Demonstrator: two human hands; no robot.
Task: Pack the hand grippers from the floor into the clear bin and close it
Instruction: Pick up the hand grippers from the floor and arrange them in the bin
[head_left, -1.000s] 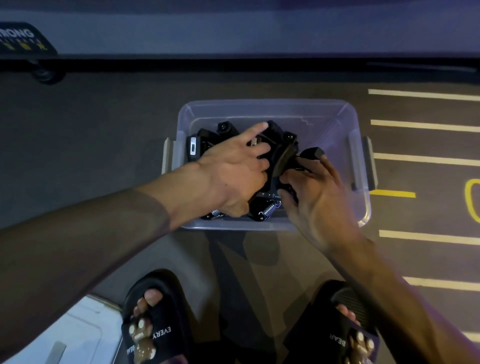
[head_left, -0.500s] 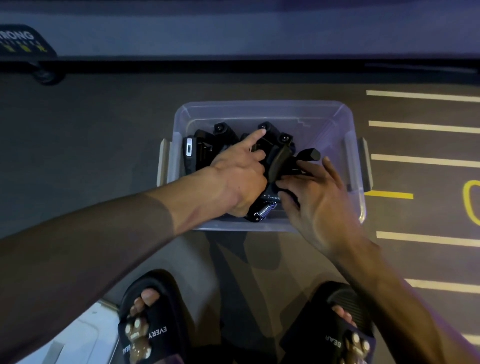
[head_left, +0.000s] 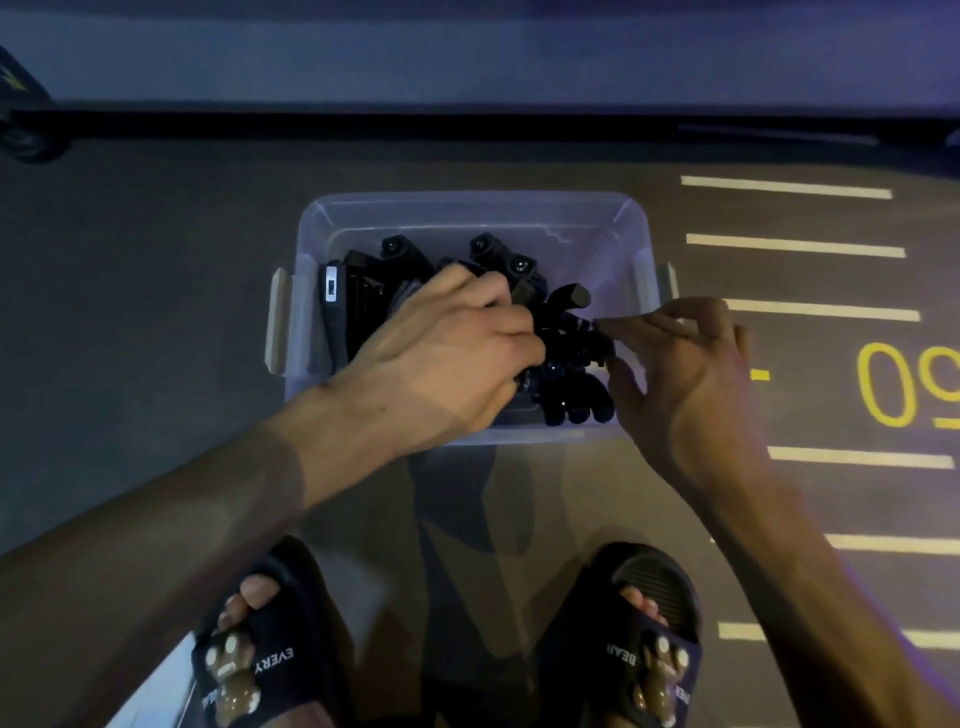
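Nearest you, at six o'clock, your black slide sandals stood; ahead at twelve, the clear rectangular plastic bin held the black hand grippers. You were arranging them; next, I judge, comes the lid. Your left hand gripped one; your right hand pinched another's handle.

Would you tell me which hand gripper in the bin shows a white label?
The hand gripper at the bin's left wall; its end carries a white label, while the other grippers look all black.

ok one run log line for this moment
step: packing | left hand: gripping black hand grippers inside clear plastic bin | right hand: fingertips pinching one gripper's handle | lid: not on bin
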